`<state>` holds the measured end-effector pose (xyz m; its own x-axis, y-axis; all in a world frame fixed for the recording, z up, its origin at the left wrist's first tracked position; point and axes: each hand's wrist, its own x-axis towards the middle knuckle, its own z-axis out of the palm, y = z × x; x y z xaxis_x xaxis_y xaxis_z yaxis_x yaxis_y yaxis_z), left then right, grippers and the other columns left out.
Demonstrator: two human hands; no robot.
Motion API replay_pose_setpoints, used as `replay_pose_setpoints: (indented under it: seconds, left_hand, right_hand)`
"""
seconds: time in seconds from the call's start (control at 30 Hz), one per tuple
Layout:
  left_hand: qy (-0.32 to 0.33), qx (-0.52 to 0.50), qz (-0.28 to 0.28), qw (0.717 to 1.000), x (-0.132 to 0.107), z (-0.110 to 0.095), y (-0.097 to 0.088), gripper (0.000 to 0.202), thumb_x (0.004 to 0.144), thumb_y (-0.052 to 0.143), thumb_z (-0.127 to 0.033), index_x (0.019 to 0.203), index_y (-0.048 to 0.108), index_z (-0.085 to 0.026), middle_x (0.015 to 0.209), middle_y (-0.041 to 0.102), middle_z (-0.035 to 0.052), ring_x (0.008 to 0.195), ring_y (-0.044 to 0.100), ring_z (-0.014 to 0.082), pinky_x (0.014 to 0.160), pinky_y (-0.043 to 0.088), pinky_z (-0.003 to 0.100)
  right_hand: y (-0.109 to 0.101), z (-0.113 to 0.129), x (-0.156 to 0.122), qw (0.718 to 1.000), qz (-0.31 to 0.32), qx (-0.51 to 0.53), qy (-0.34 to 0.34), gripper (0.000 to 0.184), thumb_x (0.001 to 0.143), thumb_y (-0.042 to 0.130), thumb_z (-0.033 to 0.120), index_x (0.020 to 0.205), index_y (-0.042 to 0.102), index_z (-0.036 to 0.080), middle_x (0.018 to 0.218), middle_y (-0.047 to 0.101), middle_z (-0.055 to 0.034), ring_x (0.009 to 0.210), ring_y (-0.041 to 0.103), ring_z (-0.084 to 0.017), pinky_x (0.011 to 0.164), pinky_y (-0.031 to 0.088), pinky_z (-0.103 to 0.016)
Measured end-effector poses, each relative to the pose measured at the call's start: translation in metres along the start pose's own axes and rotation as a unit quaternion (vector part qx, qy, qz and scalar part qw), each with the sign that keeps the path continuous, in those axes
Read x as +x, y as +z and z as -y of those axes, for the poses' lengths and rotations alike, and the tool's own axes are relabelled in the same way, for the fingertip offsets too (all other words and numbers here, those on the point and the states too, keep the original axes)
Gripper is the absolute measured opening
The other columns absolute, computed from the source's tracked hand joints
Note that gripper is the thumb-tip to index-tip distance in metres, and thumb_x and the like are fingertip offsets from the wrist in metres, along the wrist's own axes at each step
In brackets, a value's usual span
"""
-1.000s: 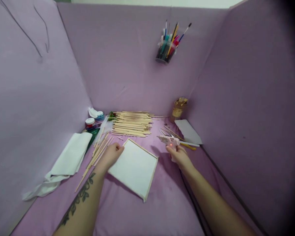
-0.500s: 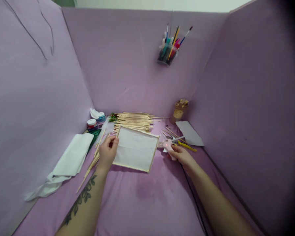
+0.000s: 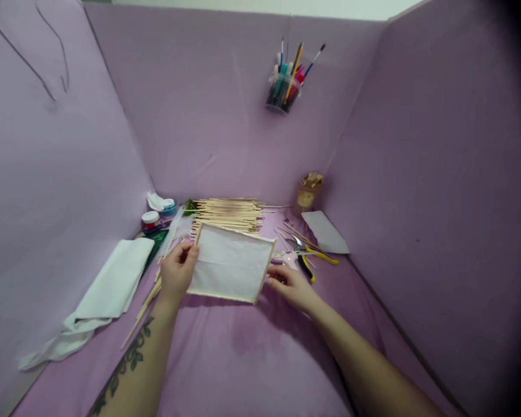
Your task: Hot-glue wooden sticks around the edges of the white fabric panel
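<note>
My left hand (image 3: 179, 271) is closed on the left edge of a rectangular frame of thin wooden sticks (image 3: 232, 263), covered with white fabric. The frame is tilted above the purple cloth. At its right edge, my right hand (image 3: 292, 285) has its thumb and fingers apart, with nothing seen between them; whether a fingertip touches the edge I cannot tell. Behind that hand lies a pale pink glue gun (image 3: 287, 258) with a small lit light, partly hidden by the hand and frame.
Many wooden skewers (image 3: 230, 211) lie at the back. Pliers with yellow and black handles (image 3: 323, 256) and a grey sheet (image 3: 325, 231) lie right, near a brown jar (image 3: 307, 194). Folded white fabric (image 3: 113, 278) lies left. A cup of brushes (image 3: 284, 90) hangs on the back wall.
My right hand has let go of the glue gun, which now lies by the pliers, and has moved left to the frame's right edge. My left hand still holds the frame. The view has shifted slightly.
</note>
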<state>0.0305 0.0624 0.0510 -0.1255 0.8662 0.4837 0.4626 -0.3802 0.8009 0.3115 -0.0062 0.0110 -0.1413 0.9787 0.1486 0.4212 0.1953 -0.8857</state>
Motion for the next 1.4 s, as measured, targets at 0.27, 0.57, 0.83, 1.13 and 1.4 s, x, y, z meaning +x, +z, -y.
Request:
replay_pose_setpoints:
  seconds: [0.27,0.57,0.83,1.13,1.4]
  left_hand:
    - [-0.139,-0.131,0.104,0.976,-0.004,-0.001,0.021,0.033,0.077,0.057,-0.047,0.088,0.061,-0.016,0.065,0.059,-0.002,0.054,0.051,0.011,0.049,0.04,0.021]
    - [-0.15,-0.11,0.198,0.962,-0.005,0.007,0.028,0.035,0.067,0.064,-0.045,0.084,0.067,-0.015,0.075,0.067,0.0034,0.065,0.059,0.0154,0.057,0.044,0.024]
    - [-0.131,-0.097,0.212,0.964,-0.006,0.006,0.027,0.028,0.07,0.062,-0.042,0.079,0.066,-0.015,0.074,0.067,0.0026,0.072,0.061,0.0177,0.068,0.048,0.028]
    - [-0.065,-0.051,0.187,0.979,-0.005,0.001,0.024,0.023,0.073,0.058,-0.04,0.076,0.061,-0.017,0.069,0.062,0.0004,0.065,0.056,0.0142,0.06,0.044,0.025]
    - [-0.001,0.043,0.177,0.983,-0.007,0.0,0.025,0.02,0.078,0.053,-0.034,0.087,0.062,-0.018,0.082,0.068,0.0035,0.067,0.059,0.0147,0.058,0.043,0.025]
  right_hand:
    - [-0.009,0.0,-0.001,0.978,-0.064,0.155,0.12,0.026,0.074,0.058,0.044,0.065,0.05,0.021,0.051,0.045,0.0057,0.044,0.04,-0.01,0.042,0.03,-0.022]
    - [-0.022,-0.003,0.002,0.968,-0.105,0.179,0.143,0.024,0.072,0.059,0.041,0.064,0.05,0.021,0.048,0.042,0.0074,0.042,0.038,-0.009,0.04,0.027,-0.021]
    - [-0.022,-0.001,0.001,0.969,-0.112,0.168,0.142,0.025,0.072,0.059,0.042,0.063,0.049,0.021,0.047,0.042,0.0077,0.041,0.036,-0.009,0.04,0.027,-0.022]
    - [-0.024,-0.005,-0.001,0.982,-0.139,0.1,0.085,0.022,0.076,0.055,0.041,0.073,0.057,0.02,0.055,0.05,0.0031,0.048,0.045,-0.012,0.045,0.035,-0.024]
    - [-0.023,-0.012,0.0,0.984,-0.169,-0.051,0.032,0.017,0.08,0.052,0.031,0.086,0.062,0.018,0.078,0.063,-0.0039,0.064,0.057,-0.016,0.058,0.044,-0.026]
